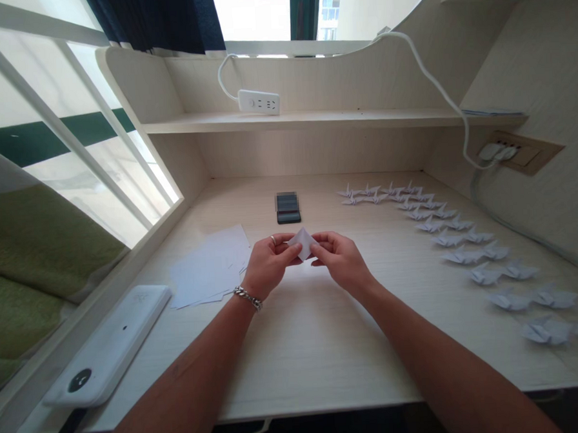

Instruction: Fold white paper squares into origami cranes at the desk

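Beneath the shelf, we have the tabletop (296,345) stretching out before us, pale and broad, with both forearms reaching across its near edge. Above its far side runs the shelf (323,120), which lifts the power strip off our working surface, presumably so its cord stays out of the way.

Down the right side, we see the white cranes (448,239) set mostly in pairs, from the far part to the near corner. Such even lines seem meant to keep their thin wings from crushing one another and away from our elbow. On the left, we have the sheets (207,266) fanned in a loose overlapping pile, likely so that a single one lifts off easily. Just beside them, we find a white case (116,348) lying slantwise along the edge, its black cable dropping over the front.

Toward the middle, our left grip (267,263) and right grip (339,256) meet, each pinching one side of the same paper. We press the thumbs on its front with fingers behind, a hold that probably keeps the creases flat and even. Up on the shelf, we notice the strip (258,102); straight beyond our fingers lies a dark device (289,211), its upper part blurred.

Smaller yet, we hold the paper (304,240), a small diamond, point up, between both grips; we cannot tell whether its lower tip touches the wood. Last come the bracelet (248,298) on our left wrist and a ring (273,240).
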Action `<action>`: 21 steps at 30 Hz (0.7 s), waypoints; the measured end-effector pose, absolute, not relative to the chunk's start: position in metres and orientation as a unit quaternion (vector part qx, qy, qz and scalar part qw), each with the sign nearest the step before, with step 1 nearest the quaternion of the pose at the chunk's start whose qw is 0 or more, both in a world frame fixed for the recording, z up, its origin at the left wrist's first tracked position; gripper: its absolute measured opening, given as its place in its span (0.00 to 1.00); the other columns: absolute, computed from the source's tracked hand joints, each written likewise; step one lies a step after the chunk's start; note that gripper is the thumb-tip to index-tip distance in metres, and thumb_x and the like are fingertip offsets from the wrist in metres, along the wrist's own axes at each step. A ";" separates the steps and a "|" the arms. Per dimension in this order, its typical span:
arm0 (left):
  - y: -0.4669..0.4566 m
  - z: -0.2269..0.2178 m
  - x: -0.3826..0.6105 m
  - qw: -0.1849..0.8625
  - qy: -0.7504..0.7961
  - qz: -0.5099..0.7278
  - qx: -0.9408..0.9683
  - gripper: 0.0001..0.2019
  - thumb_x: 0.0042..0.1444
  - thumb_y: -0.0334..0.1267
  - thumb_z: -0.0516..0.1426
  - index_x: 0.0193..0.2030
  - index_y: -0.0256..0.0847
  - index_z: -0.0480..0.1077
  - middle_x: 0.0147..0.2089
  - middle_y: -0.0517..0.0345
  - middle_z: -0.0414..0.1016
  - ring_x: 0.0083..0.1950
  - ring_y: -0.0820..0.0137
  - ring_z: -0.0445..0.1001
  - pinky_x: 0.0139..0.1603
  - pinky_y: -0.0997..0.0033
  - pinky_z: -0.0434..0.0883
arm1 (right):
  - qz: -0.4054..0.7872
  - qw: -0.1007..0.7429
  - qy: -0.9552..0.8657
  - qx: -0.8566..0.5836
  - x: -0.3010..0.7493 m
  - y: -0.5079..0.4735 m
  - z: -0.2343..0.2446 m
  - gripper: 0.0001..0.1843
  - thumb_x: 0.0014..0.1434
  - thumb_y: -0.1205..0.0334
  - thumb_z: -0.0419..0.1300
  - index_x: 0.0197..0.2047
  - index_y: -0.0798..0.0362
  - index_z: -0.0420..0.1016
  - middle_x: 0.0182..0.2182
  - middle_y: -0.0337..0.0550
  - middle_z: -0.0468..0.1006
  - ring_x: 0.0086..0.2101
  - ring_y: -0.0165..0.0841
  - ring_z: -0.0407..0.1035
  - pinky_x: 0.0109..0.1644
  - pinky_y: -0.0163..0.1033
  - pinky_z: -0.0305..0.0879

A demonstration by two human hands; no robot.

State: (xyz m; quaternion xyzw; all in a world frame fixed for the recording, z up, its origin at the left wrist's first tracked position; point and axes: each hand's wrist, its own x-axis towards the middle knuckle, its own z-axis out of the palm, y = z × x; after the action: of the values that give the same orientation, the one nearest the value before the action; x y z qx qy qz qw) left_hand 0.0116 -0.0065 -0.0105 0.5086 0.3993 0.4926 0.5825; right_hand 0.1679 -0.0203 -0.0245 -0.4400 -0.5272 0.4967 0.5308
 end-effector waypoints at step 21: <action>-0.007 -0.008 0.008 0.655 0.353 0.473 0.471 0.18 0.42 0.38 0.68 0.38 0.31 0.74 0.30 0.54 0.77 0.31 0.71 0.75 0.37 0.68 0.73 | 0.679 0.483 -0.410 -0.372 0.178 -0.024 -0.013 0.13 0.45 0.55 0.69 0.30 0.54 0.75 0.27 0.42 0.75 0.31 0.30 0.68 0.33 0.34 0.66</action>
State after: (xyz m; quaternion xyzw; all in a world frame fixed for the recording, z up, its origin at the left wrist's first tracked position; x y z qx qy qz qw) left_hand 0.0076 -0.0065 -0.0084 0.4709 0.3533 0.4731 0.6555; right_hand 0.1779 -0.0239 -0.0128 -0.3718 -0.4100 0.6788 0.4825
